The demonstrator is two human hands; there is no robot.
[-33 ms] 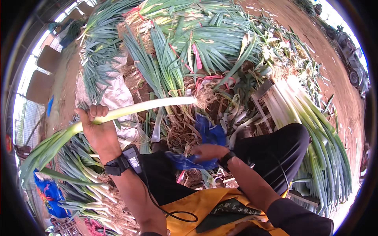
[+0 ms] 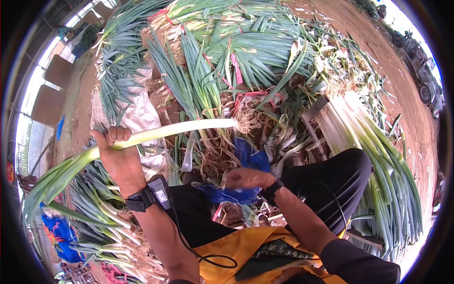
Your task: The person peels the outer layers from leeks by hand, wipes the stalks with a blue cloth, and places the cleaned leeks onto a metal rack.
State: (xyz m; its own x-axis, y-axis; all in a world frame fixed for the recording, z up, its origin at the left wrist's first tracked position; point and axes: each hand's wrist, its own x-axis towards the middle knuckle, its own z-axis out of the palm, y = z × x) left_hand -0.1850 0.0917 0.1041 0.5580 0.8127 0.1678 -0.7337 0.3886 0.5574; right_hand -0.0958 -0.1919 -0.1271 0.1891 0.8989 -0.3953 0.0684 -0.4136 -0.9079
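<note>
Bare brown earth (image 2: 410, 118) runs along the right side of a covered yard, with a parked vehicle (image 2: 416, 59) near its far edge; brown panels (image 2: 59, 70) and pale mesh stand along the left. Heaps of leeks (image 2: 255, 52) with pink ties cover the far part of the ground, and a white sheet (image 2: 139, 118) lies left of centre.

The left hand (image 2: 118, 156) is closed around a single leek (image 2: 184, 126), gripping it where the white stem turns to green. The right hand (image 2: 249, 180) is half curled, fingers bent, over crumpled blue plastic (image 2: 250, 157) in front of the seated person's lap; whether it pinches anything cannot be told.

A device (image 2: 159, 191) strapped to the left wrist has a small pale label, too small to read. Light printed characters cross the dark panel of the yellow apron (image 2: 227, 244), partly lost in folds. A blue bag (image 2: 61, 236) at lower left shows red and yellow print.

The held leek is raised above the sheet's near edge and the root litter beside it. Its long axis runs across the body, rising slightly rightward: roots point right, leaves droop to the lower left. On the right, stacked leeks (image 2: 371, 156) lie on a low stand, roots at its far end, leaves hanging past its near board (image 2: 364, 239).
</note>
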